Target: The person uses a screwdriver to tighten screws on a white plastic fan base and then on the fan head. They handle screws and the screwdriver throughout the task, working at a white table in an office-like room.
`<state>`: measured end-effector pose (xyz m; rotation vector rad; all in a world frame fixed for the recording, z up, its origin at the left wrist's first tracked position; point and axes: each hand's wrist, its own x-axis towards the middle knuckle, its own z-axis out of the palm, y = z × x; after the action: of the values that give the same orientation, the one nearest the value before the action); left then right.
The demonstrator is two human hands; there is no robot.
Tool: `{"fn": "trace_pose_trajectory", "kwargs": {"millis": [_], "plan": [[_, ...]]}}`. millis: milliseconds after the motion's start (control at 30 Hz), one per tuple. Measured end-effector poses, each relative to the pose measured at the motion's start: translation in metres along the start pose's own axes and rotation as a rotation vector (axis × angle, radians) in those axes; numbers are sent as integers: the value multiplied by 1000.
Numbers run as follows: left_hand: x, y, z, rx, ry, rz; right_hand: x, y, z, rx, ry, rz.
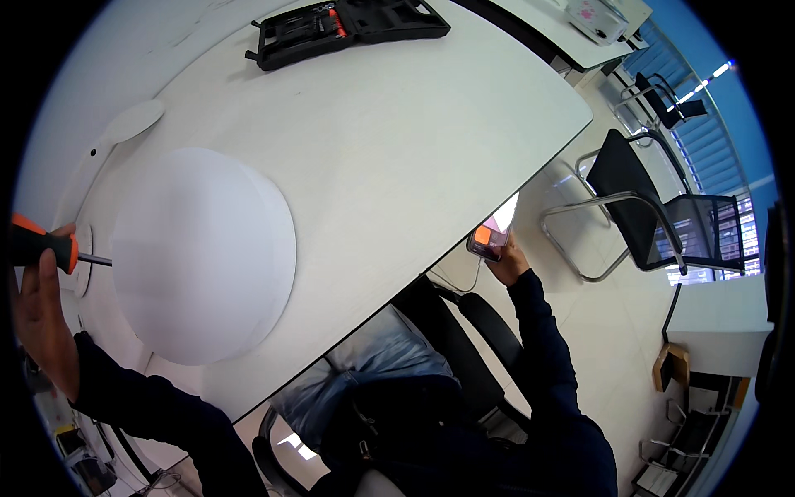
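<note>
At the far left, my left hand (pixel 43 311) is closed round the handle of a screwdriver (pixel 45 247), black and orange with a thin metal shaft. The shaft points right, its tip at the edge of a large white round dome (pixel 207 257) like a lamp cover. Whether the tip touches the dome or passes behind it, I cannot tell. Beyond the table's right edge, my right hand (pixel 508 263) holds a phone (pixel 489 238) with a lit screen, and a thin white cable hangs below it. The table edge hides part of the phone.
An open black tool case (pixel 348 31) with red-handled tools lies at the table's far side. A white flat-ended arm (pixel 132 124) stands by the wall at left. The white table (pixel 431 108) has its edge beside my right forearm. Black chairs (pixel 633 199) stand on the floor at right.
</note>
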<state>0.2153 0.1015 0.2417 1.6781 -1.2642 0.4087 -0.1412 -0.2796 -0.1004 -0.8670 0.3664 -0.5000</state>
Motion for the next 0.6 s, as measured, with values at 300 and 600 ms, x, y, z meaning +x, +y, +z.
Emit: {"fn": "trace_pose_trajectory", "kwargs": {"millis": [300,600], "plan": [[7,5,10,20,-2,27,1,-7,20,80,92,210],[5,4,8,119,-6,25,2,4,19,-254,-23,189]]}}
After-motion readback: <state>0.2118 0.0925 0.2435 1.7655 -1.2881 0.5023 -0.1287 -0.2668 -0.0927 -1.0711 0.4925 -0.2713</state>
